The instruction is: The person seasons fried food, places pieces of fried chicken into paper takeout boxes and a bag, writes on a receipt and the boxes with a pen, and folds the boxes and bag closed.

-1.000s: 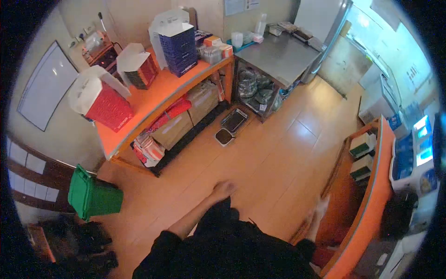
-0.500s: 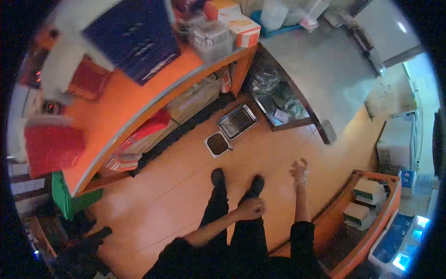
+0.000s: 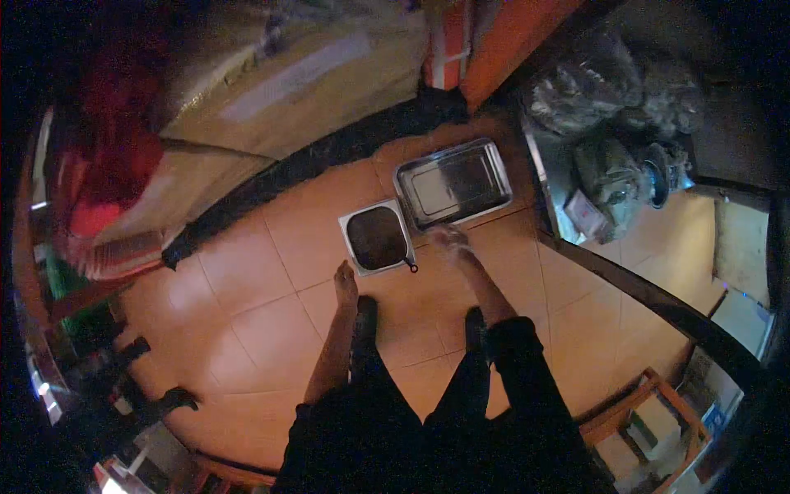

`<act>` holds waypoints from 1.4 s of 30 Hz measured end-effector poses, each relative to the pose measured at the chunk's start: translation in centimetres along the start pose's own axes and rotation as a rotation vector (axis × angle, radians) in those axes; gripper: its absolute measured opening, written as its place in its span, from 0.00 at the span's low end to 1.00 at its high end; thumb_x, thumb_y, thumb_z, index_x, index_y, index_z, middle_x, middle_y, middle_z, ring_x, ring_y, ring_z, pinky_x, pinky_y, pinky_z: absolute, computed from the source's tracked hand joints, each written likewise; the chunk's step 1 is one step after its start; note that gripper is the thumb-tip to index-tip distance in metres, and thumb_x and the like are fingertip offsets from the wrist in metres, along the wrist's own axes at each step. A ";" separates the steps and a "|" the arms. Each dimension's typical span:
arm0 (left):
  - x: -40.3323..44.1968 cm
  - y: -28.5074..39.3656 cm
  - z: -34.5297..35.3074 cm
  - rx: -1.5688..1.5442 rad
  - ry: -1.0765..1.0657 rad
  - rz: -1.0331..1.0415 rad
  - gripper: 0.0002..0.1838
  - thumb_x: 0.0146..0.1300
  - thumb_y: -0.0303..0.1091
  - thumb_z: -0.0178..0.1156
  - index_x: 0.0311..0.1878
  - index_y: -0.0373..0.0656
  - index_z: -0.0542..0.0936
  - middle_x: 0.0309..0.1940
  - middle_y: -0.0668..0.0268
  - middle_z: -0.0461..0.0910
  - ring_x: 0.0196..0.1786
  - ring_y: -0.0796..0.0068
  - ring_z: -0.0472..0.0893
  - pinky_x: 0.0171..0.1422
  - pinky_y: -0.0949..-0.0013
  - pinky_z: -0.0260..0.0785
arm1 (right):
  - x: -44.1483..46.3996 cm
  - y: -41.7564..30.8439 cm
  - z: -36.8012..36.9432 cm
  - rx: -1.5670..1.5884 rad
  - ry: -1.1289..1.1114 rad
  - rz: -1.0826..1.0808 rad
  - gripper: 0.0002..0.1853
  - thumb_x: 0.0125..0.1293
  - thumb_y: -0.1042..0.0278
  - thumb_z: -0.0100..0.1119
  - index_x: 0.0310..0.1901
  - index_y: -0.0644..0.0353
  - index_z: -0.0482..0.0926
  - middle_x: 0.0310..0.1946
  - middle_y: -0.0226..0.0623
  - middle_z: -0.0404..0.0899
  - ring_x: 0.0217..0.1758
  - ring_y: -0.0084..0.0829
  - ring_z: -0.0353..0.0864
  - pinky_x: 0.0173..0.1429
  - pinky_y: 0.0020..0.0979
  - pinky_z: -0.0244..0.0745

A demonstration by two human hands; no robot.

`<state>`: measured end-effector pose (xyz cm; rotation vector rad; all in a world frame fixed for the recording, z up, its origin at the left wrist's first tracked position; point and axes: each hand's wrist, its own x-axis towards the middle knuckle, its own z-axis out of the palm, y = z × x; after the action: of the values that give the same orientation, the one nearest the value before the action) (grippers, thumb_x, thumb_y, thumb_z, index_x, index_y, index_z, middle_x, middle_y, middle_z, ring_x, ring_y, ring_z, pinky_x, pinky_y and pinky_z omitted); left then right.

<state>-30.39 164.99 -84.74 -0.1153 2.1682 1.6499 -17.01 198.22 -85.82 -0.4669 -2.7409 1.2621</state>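
Observation:
A square metal pan (image 3: 376,239) with dark contents sits on the tiled floor; the ring-ended handle (image 3: 413,267) of some utensil sticks out at its near right corner. Touching or almost touching it, a larger shallow metal tray (image 3: 461,185) lies behind and to the right. My left hand (image 3: 346,285) is beside the pan's near left corner, fingers stretched towards it; contact cannot be made out. Over the near edge of the tray, right of the pan, hovers my right hand (image 3: 450,239), blurred, with what looks like a clear glove on it.
Cardboard boxes (image 3: 313,78) fill the shelf behind the pans. At the right, a low shelf holds clear plastic bags (image 3: 609,165), its dark edge (image 3: 609,267) running across the floor. An orange-framed box (image 3: 650,428) stands at lower right. My feet (image 3: 366,317) are just before the pan.
My view has dropped and moved closer to the floor, so the pan and tray look larger. Both hands have reached forward to them, the left hand coming out from in front of my legs.

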 end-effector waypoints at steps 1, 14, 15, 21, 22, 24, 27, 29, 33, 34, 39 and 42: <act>0.6 1.3 0.5 0.005 0.012 -0.003 0.24 0.71 0.43 0.54 0.61 0.35 0.71 0.46 0.58 0.76 0.52 0.64 0.73 0.61 0.63 0.65 | 0.7 1.1 3.0 0.008 -0.008 -0.005 0.17 0.70 0.53 0.54 0.49 0.58 0.80 0.43 0.32 0.82 0.47 0.26 0.79 0.54 0.29 0.74; 3.3 7.3 2.1 -0.179 -0.087 -0.388 0.09 0.67 0.37 0.55 0.47 0.47 0.77 0.28 0.72 0.74 0.30 0.80 0.73 0.34 0.70 0.70 | 5.6 -0.3 12.8 0.703 0.407 0.298 0.07 0.66 0.66 0.55 0.34 0.57 0.78 0.30 0.31 0.77 0.35 0.24 0.76 0.39 0.25 0.73; 3.3 7.4 2.4 -0.223 -0.063 -0.378 0.09 0.66 0.37 0.56 0.46 0.47 0.77 0.28 0.72 0.74 0.29 0.80 0.73 0.33 0.70 0.69 | 5.9 -0.3 13.7 0.801 0.554 0.297 0.06 0.66 0.66 0.56 0.33 0.57 0.78 0.30 0.31 0.77 0.34 0.24 0.76 0.39 0.26 0.73; 3.5 6.2 3.0 -0.351 -0.001 -0.313 0.10 0.64 0.39 0.61 0.45 0.46 0.78 0.26 0.75 0.74 0.27 0.82 0.72 0.30 0.75 0.66 | 6.1 -2.5 7.1 0.799 0.088 0.432 0.09 0.66 0.65 0.56 0.29 0.57 0.76 0.26 0.27 0.72 0.29 0.23 0.71 0.35 0.25 0.68; 3.7 5.4 3.1 -0.377 0.001 -0.238 0.11 0.63 0.40 0.63 0.44 0.46 0.78 0.25 0.76 0.73 0.27 0.83 0.71 0.29 0.76 0.64 | 6.3 -2.0 7.6 0.909 0.116 0.502 0.09 0.66 0.66 0.55 0.28 0.57 0.75 0.25 0.26 0.71 0.29 0.23 0.70 0.34 0.26 0.67; 3.7 5.2 2.6 -0.424 -0.024 -0.209 0.12 0.62 0.40 0.64 0.43 0.44 0.79 0.26 0.76 0.74 0.27 0.83 0.71 0.29 0.76 0.64 | 6.7 -1.6 8.6 1.134 0.171 0.644 0.10 0.66 0.66 0.54 0.27 0.57 0.73 0.23 0.24 0.69 0.28 0.22 0.67 0.32 0.26 0.65; 3.9 5.4 2.9 -0.457 -0.004 -0.186 0.13 0.62 0.40 0.65 0.43 0.42 0.79 0.27 0.76 0.75 0.28 0.84 0.71 0.30 0.77 0.63 | 6.6 -3.5 7.5 0.774 0.259 0.491 0.10 0.66 0.66 0.53 0.26 0.57 0.72 0.22 0.25 0.67 0.27 0.22 0.65 0.31 0.27 0.63; 3.8 6.3 3.2 -0.445 0.046 -0.189 0.13 0.62 0.39 0.65 0.42 0.41 0.79 0.28 0.75 0.75 0.29 0.85 0.71 0.31 0.78 0.63 | 7.1 -7.6 4.6 0.308 0.303 0.257 0.10 0.66 0.66 0.53 0.27 0.57 0.72 0.21 0.26 0.67 0.27 0.22 0.64 0.30 0.27 0.62; 2.5 11.1 1.9 -0.498 -0.041 -0.089 0.11 0.64 0.37 0.63 0.42 0.39 0.80 0.29 0.76 0.75 0.31 0.86 0.71 0.35 0.79 0.63 | 7.5 -13.8 -0.5 0.081 0.220 0.447 0.08 0.66 0.69 0.53 0.28 0.56 0.73 0.21 0.27 0.67 0.27 0.20 0.64 0.30 0.26 0.62; 2.2 12.5 1.6 -0.510 -0.067 -0.066 0.10 0.64 0.36 0.63 0.41 0.40 0.80 0.29 0.76 0.75 0.32 0.86 0.70 0.36 0.80 0.62 | 7.6 -15.1 -1.9 0.134 0.214 0.454 0.08 0.66 0.69 0.53 0.28 0.56 0.73 0.21 0.27 0.67 0.27 0.20 0.64 0.30 0.26 0.62; -1.0 22.6 -0.1 -0.436 -0.039 -0.119 0.09 0.66 0.36 0.60 0.42 0.41 0.80 0.26 0.77 0.74 0.27 0.86 0.70 0.30 0.79 0.62 | 6.7 -22.2 -9.3 0.358 0.250 0.459 0.07 0.66 0.69 0.54 0.30 0.57 0.74 0.21 0.27 0.67 0.26 0.17 0.64 0.30 0.26 0.62; -5.2 32.1 -1.1 -0.361 -0.101 -0.116 0.11 0.67 0.39 0.59 0.44 0.42 0.80 0.25 0.76 0.73 0.25 0.85 0.71 0.27 0.78 0.63 | 5.5 -27.6 -15.8 0.682 0.344 0.477 0.08 0.65 0.70 0.55 0.29 0.60 0.73 0.23 0.27 0.68 0.27 0.17 0.66 0.31 0.25 0.65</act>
<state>-35.81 172.49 -53.53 -0.2491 1.7384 1.9167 -25.54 194.46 -54.90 -1.1480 -1.8129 1.8799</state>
